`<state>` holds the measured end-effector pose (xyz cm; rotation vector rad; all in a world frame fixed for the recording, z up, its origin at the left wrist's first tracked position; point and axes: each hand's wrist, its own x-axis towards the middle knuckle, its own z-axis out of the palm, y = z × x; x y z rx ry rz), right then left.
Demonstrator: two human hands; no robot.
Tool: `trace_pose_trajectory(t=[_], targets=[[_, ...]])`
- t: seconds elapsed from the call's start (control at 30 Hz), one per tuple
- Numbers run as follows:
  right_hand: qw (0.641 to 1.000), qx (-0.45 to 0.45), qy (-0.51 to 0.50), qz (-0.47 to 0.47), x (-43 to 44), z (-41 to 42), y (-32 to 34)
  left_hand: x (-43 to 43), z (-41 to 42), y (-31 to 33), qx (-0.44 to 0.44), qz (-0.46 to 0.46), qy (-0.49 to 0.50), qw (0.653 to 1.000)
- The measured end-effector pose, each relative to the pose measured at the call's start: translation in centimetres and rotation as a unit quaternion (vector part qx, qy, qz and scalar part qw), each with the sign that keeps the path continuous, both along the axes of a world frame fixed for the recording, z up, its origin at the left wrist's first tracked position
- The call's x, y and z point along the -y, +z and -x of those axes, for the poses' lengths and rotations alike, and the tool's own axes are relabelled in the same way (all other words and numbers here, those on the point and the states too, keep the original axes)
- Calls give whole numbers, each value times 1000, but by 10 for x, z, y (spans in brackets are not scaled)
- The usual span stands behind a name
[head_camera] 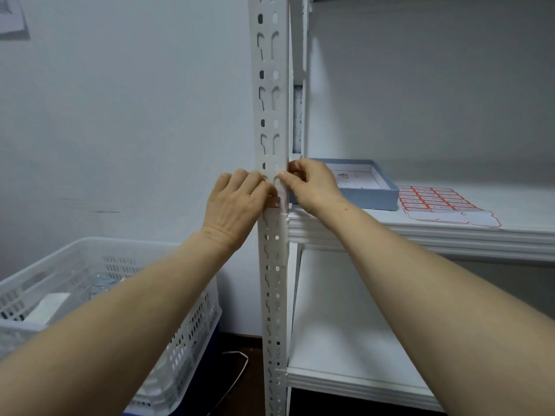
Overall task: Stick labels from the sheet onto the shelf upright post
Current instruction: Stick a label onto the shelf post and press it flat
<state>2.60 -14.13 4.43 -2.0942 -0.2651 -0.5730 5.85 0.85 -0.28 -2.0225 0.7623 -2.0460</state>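
Left hand [237, 202] and right hand [313, 187] close together, one on each side of the post [270, 100], just above where the middle shelf [420, 235] joins it; left fingers curled in against the post's slotted face, bearing on a label [274, 203], of which only a red-edged sliver shows under the knuckles; right thumb and forefinger pinched on the post's front corner, level with the left hand; whether the label reaches under the right fingertips cannot be told; label sheet [435, 202] lies flat on that shelf, well to the right of the post, beyond a shallow blue box [375, 195] that sits just right of it; white slotted crate [75, 265] down on the floor left of the post. Progress, as a judgement: this label looks placed and is being smoothed down, so the step in hand is near its end; no other label shows on the visible length of post above or below; the sheet's near strip looks peeled bare, while several rows of red-bordered labels remain, so most of the job appears to be left.
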Motion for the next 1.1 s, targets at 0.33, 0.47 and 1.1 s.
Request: trace_pose_trajectory(t=[0.33,0.47,1.1], targets=[[1000,6,2,-6,0,-1,-1,1,2,7,-7,-36,10,999],[1000,8,1,-4,0,0,-1,2,2,7,-18,-57,21,998],[1000,5,-5,1,-1,1,-1,4,-1,-5,-55,-31,27,998]])
